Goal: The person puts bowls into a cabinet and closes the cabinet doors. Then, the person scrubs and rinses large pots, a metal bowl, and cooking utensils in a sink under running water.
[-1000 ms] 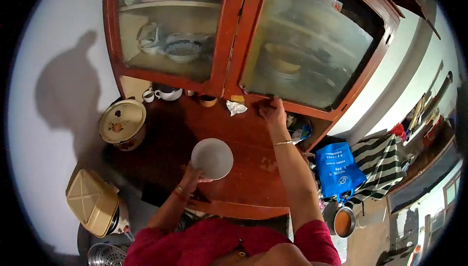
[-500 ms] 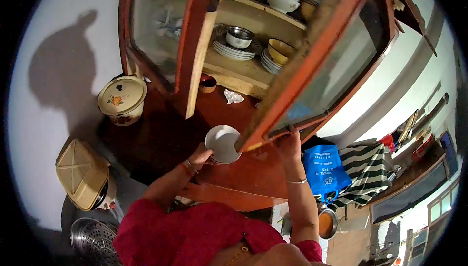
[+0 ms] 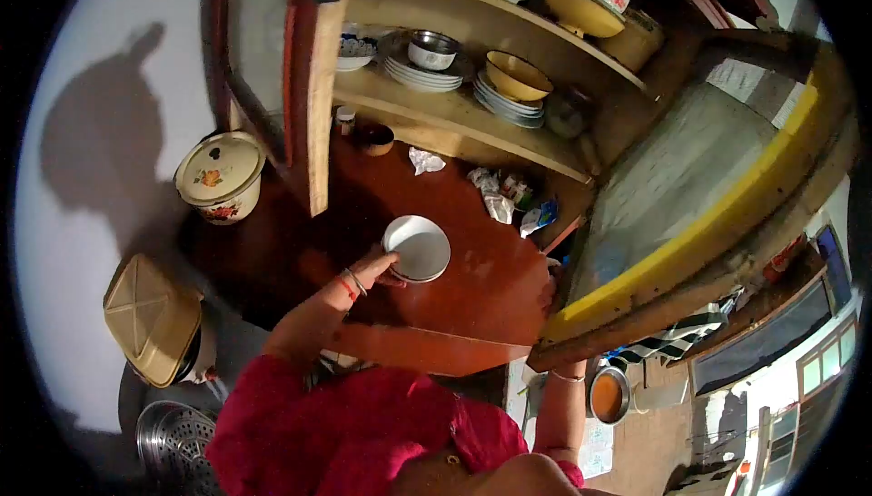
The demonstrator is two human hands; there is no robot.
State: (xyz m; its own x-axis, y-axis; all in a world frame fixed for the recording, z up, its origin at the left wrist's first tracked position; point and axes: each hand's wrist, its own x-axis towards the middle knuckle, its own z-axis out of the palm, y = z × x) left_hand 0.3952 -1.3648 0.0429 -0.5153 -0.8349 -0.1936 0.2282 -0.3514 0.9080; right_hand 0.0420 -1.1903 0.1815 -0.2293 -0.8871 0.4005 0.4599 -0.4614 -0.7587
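Note:
My left hand [image 3: 375, 268] grips the rim of a white bowl [image 3: 419, 247] above the red-brown cabinet top [image 3: 463, 314]. The right cabinet door [image 3: 690, 214], with its yellow-edged frame, stands wide open. My right hand is mostly hidden behind that door; only a few fingertips [image 3: 552, 267] and the wrist below the door show. Inside the cabinet are stacked plates [image 3: 423, 76] with a small metal-rimmed bowl [image 3: 432, 50] on them, and a yellow bowl [image 3: 519, 75] on another stack. The left door [image 3: 263, 51] is partly open.
A lidded enamel pot [image 3: 221, 176] stands at the left, with a beige plastic container [image 3: 153, 319] and a steel strainer [image 3: 177, 451] nearer. Crumpled paper [image 3: 425, 161] and a brown cup [image 3: 375, 139] lie under the shelf. A pan [image 3: 609, 395] is at the lower right.
The right door has swung from closed to wide open, and my right hand has moved down and right with it. The left door has opened partway. My left hand keeps the bowl, now slightly higher.

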